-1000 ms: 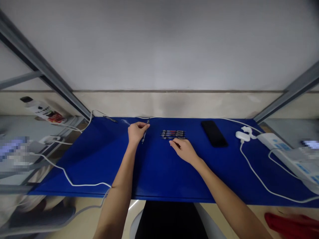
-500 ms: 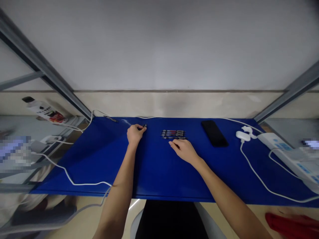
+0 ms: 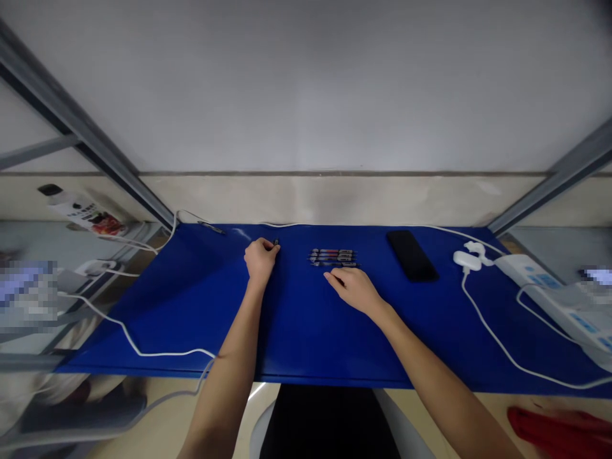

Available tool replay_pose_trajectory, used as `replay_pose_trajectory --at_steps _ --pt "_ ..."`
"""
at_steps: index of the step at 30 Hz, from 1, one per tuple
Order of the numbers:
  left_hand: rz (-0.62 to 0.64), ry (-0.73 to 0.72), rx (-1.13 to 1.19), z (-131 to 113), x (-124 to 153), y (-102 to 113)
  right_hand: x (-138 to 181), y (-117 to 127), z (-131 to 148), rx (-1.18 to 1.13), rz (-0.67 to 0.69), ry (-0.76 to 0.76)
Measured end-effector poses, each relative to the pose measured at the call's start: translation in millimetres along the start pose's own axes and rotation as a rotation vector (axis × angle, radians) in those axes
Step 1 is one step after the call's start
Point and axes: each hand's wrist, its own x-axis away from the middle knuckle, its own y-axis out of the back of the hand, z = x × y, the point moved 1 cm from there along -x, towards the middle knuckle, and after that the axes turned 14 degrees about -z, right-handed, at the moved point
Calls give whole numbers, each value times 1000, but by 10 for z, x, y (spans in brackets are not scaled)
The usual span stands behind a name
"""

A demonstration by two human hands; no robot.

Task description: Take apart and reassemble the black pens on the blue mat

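Observation:
On the blue tabletop (image 3: 306, 325), my left hand (image 3: 259, 258) is closed in a pinch around a dark pen (image 3: 276, 242); only its end shows past the thumb and the rest is hidden by my fingers. Several pens (image 3: 333, 254) lie side by side in a row, pointing left to right, dark and grey with a red part on some. Just in front of the nearest pen, my right hand (image 3: 354, 288) rests on the table with fingers curled in and nothing visible in them. Another pen (image 3: 211, 227) lies alone at the back left.
A black phone (image 3: 412, 255) lies right of the pens. Farther right are a white earbud case (image 3: 467, 260) on a cable and a white power strip (image 3: 549, 299). A white cable (image 3: 167, 353) crosses the left side. A bottle (image 3: 86, 213) leans beyond the left frame post.
My left hand has shifted very slightly, and less of the pen in it shows. My right hand and the row of pens stay in place.

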Motion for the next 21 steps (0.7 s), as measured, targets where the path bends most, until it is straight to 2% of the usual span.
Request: replay_pose_trajectory --at_steps 14,21 --pt "77 -145 -21 16 -38 -34 10 -17 2 -41 43 -15" --pt "95 -185 -32 41 -68 -34 2 5 27 31 90 -18"
